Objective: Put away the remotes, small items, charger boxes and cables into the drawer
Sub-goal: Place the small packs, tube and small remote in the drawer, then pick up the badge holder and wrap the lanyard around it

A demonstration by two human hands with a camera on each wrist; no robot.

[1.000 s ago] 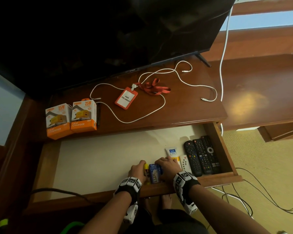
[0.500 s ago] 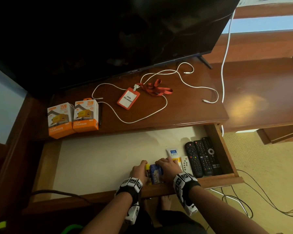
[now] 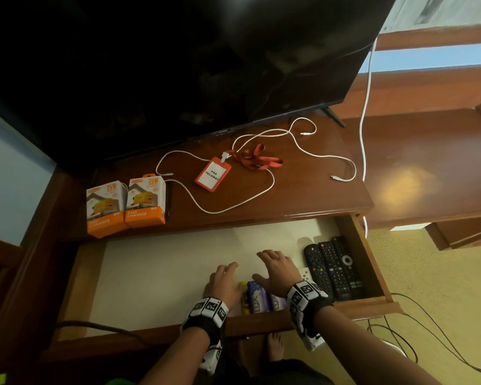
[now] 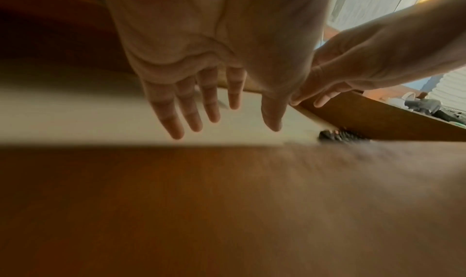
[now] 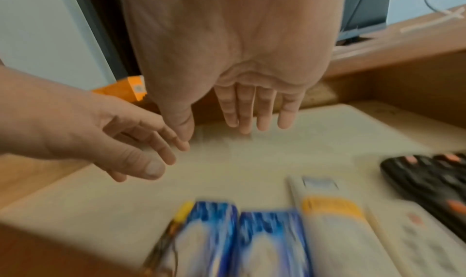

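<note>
— Both hands have lifted off the blue packets they were pressing a moment ago. What are the fingers doing?

— Fingers (image 5: 262, 110) of the right hand (image 3: 277, 270) are straight and spread, holding nothing; the left hand (image 3: 224, 282) is likewise relaxed and empty, just beside it.

— And the small items?

— Two blue packets (image 3: 261, 298) lie at the drawer's (image 3: 372, 305) front edge, beneath the wrists, with a yellow-tipped item (image 5: 182, 213) at their left and a white tube (image 5: 330, 217) at their right.

— The remotes?

— One white remote (image 5: 413, 247), then three black remotes (image 3: 332, 266), side by side in the drawer's right front corner.

— What's outside the drawer?

— Two charger boxes (image 3: 127, 207) at the cabinet top's (image 3: 303, 195) left front, a white cable (image 3: 261, 187) and an orange badge holder (image 3: 213, 173) mid-top.
</note>
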